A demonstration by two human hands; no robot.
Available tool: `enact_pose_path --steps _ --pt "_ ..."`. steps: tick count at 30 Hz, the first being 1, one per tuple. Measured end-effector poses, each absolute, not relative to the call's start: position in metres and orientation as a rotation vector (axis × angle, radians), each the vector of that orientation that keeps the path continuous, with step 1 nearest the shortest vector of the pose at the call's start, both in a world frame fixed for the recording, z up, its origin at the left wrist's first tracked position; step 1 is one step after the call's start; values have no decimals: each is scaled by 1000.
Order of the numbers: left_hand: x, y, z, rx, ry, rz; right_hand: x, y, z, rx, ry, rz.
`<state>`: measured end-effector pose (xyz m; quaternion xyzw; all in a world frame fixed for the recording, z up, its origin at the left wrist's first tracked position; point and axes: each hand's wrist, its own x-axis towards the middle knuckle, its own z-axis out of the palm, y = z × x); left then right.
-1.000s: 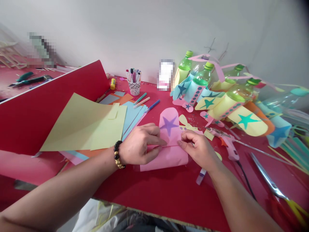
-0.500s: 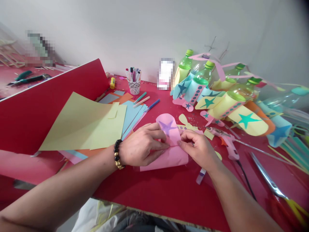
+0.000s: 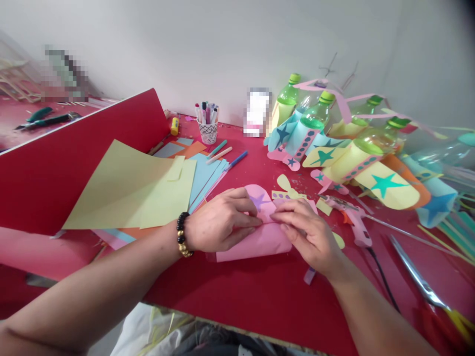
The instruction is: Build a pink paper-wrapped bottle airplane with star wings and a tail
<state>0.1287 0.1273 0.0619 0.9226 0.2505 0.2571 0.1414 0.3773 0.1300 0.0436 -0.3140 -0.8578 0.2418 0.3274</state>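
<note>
A pink paper piece lies on the red table in front of me. Its rounded upper part bears a purple star, and a crease or seam runs across between my fingertips. My left hand, with a beaded bracelet at the wrist, holds the left end of this line with its fingers bent together. From the other side, my right hand grips the paper near the line, thumb below and fingers above. Behind my hands are a yellow paper cutout and a dotted strip.
At right lie a pink glue gun and scissors. Bottles dressed as paper planes stand behind. Yellow sheets are at left, below a red board. A marker cup and a blurred-out phone stand at the back.
The starred end has tipped lower and away from me. My right fingers have straightened across the paper along the line; my left hand has hardly moved.
</note>
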Motion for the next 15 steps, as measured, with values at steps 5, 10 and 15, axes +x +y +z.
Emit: enact_pose_path --steps 5,10,15 --pt "129 127 61 2663 728 720 379 132 42 -730 -2319 615" --pt "130 128 62 2664 713 721 379 134 39 -706 -2325 592" --pt "129 129 64 2656 723 709 378 134 39 -684 -2321 567"
